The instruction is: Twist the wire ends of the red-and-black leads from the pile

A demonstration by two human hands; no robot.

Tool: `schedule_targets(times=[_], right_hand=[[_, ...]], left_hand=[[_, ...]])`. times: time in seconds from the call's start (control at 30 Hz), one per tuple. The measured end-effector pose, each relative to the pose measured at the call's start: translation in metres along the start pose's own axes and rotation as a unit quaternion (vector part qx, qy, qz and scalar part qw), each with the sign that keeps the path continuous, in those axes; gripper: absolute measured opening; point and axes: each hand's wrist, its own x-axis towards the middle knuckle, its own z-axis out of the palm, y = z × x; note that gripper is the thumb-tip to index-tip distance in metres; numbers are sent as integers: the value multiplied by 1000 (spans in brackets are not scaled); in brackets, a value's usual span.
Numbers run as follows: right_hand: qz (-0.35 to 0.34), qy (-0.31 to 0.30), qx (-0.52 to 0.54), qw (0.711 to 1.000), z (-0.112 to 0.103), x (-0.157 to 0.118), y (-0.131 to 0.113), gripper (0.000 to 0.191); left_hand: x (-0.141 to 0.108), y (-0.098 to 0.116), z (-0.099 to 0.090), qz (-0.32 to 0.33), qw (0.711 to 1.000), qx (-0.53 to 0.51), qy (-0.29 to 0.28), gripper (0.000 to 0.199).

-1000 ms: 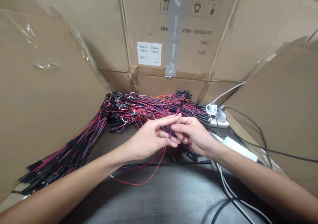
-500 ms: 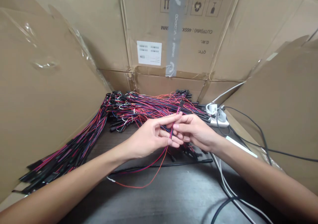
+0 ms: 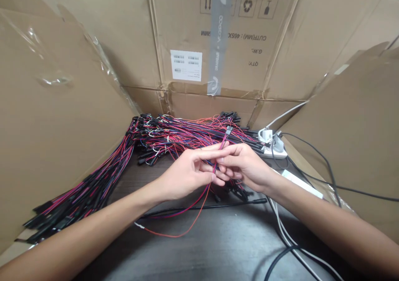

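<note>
Both hands meet over the dark table around one wire harness [image 3: 224, 139] of red, purple and dark wires. Its small black connector [image 3: 229, 130] sticks up above the fingers. My left hand [image 3: 190, 171] pinches the wires between thumb and fingers. My right hand [image 3: 246, 162] has its thumb and fingers closed on the same wires, its index finger stretched across toward the left fingers. From below the hands, the red and purple wires trail down to the left. A thin orange-red wire [image 3: 187, 234] loops over the table and ends in a white tip [image 3: 139, 225]. The fingers partly hide the wires.
A heap of similar harnesses [image 3: 187, 131] lies at the back, and another bundle [image 3: 93, 189] runs along the left. Cardboard walls [image 3: 187, 23] stand on three sides. A white power strip [image 3: 276, 153] with plugs and loose cables [image 3: 280, 227] is on the right.
The harness's connector has turned slightly, showing a lighter face. My right index finger has stretched further left over the wires. My left hand has barely moved.
</note>
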Motion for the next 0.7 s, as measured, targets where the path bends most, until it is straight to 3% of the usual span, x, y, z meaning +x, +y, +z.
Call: schedule_targets(times=[0.27,0.43,0.57,0.7], right_hand=[[-17,36,-7,999,2,0,0,15],[-26,48,1,998,3,1,4,14],[-29,54,13,998,6,1,6,14],[-30,66,13,997,8,1,5,12]], left_hand=[[0,-4,4,25,996,65,56,54],[-3,-4,3,63,959,245,125,45],[-4,-2,2,70,934,326,130,43],[-3,-4,1,59,945,302,114,47]])
